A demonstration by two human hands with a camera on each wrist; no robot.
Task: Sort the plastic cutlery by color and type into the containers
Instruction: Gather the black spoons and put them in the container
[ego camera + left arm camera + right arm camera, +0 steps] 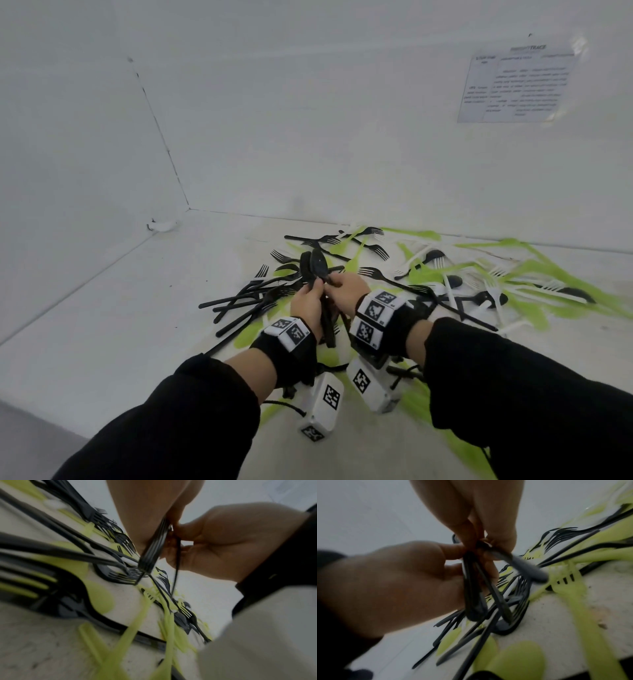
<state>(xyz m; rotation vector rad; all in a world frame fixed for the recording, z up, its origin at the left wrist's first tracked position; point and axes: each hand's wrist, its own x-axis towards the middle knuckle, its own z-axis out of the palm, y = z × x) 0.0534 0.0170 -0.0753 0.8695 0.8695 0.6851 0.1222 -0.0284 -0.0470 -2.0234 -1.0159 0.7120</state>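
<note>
Head view, hands: the left hand and the right hand meet above the pile, both with fingers curled around one bunch of black spoons whose bowls stick up past the fingertips.
Head view, pile: loose black forks lie on the white table to the left of the hands; green cutlery and white forks are spread to the right, mixed with more black pieces.
Head view, surroundings: a printed sheet hangs on the white wall at the upper right.
Left wrist view, grip: the stacked black handles run down out of the left hand's closed fingers, with the right hand pinching a thin handle just beside them.
Left wrist view, below: black forks and green pieces lie crossed on the table under the bunch.
Right wrist view, grip: the right hand's fingertips pinch the bunch from above while the left hand wraps the handles lower down.
Right wrist view, below: green spoons and a green fork lie on the table.
</note>
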